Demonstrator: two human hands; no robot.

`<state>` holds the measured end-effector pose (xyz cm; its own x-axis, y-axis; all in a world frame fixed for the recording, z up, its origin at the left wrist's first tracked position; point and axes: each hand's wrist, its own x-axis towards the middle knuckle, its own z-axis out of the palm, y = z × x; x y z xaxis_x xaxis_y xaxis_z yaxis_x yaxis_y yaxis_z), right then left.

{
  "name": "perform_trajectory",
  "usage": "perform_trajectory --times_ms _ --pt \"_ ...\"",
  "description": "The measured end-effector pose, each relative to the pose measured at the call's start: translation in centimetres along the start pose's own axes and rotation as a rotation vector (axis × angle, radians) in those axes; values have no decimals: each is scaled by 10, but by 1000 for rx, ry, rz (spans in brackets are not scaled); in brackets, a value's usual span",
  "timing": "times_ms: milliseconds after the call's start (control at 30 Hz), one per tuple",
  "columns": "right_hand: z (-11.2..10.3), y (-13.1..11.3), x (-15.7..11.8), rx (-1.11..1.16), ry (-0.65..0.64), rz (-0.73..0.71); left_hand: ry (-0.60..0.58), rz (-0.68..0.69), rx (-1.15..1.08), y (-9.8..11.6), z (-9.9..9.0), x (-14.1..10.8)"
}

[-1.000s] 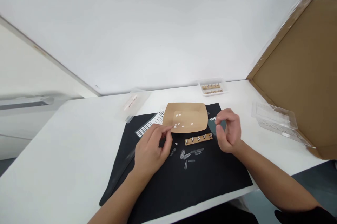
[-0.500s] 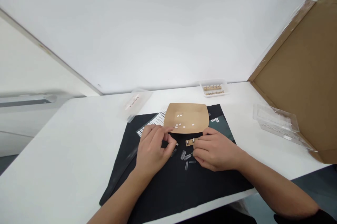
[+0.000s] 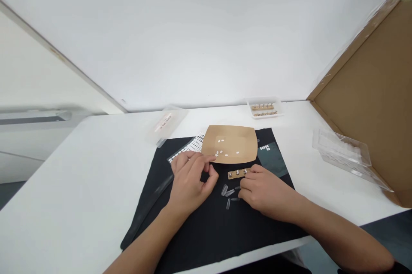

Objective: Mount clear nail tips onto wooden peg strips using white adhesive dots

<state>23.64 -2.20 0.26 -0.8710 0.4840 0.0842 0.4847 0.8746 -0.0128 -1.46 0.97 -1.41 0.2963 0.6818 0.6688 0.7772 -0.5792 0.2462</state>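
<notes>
My left hand is over the left of a black cloth, its index finger stretched across the front left edge of a brown paper tray. The fingertip is beside small white oval stickers in the tray; the thumb stands apart and the other fingers are curled. My right hand rests on the cloth with fingers curled and close together. Its upper fingers cover the right end of a wooden strip with metal studs. Near its fingertips lie several clear nail tips. What those fingers hold, if anything, is hidden.
The black cloth covers part of a white table. A sheet of white oval stickers lies left of the tray, a dark green sheet right. Behind are a clear lid, a box of studded strips and a clear case.
My right hand has drawn slightly right and down, baring more of the studded strip. My left hand still reaches over the tray edge; its thumb has shifted slightly. The camera view has moved a little.
</notes>
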Motion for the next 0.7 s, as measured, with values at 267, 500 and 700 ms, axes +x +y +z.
perform_trajectory --times_ms 267,500,700 --pt "0 10 2 331 264 13 -34 53 -122 4 -2 0" --pt "-11 11 8 835 663 266 -94 95 -378 17 -4 2" --pt "2 5 12 1315 738 468 -100 31 -518 25 -4 1"
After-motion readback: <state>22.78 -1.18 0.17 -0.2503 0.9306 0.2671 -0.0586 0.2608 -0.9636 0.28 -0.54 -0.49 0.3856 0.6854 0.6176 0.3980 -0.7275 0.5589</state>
